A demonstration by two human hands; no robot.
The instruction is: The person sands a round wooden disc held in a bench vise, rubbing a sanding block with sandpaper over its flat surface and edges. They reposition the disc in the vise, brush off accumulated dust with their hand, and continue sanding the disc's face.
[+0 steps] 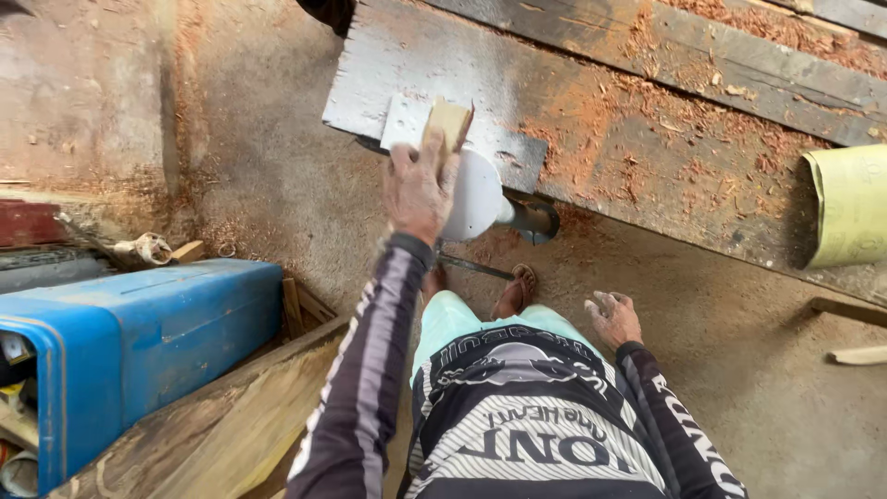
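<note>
A small pale wooden block sits at the near edge of a grey, worn workbench top, just above a white disc-shaped part with a dark cylindrical body that sticks out from under the bench edge. The left hand is raised to the block, its fingers wrapped around the block's lower end, so that the hand covers part of the white disc. The arm wears a dark sleeve with pale stripes running up from the near edge of the view.

The right hand hangs lower and to the right, well apart from the block, fingers loosely spread and holding nothing, above the bare concrete floor.

The bench top stretches from the centre far side toward the right, strewn with reddish sawdust and wood shavings. A long dark plank lies along its far side. At the right edge, a rolled yellow-green sheet rests on the bench.

Below the hands, the person's light green trousers and a sandalled foot show on the floor. To the left, a blue plastic drum lies on its side, with a rough wooden board leaning just beside it on the near side. A piece of wood lies on the floor at the right.
</note>
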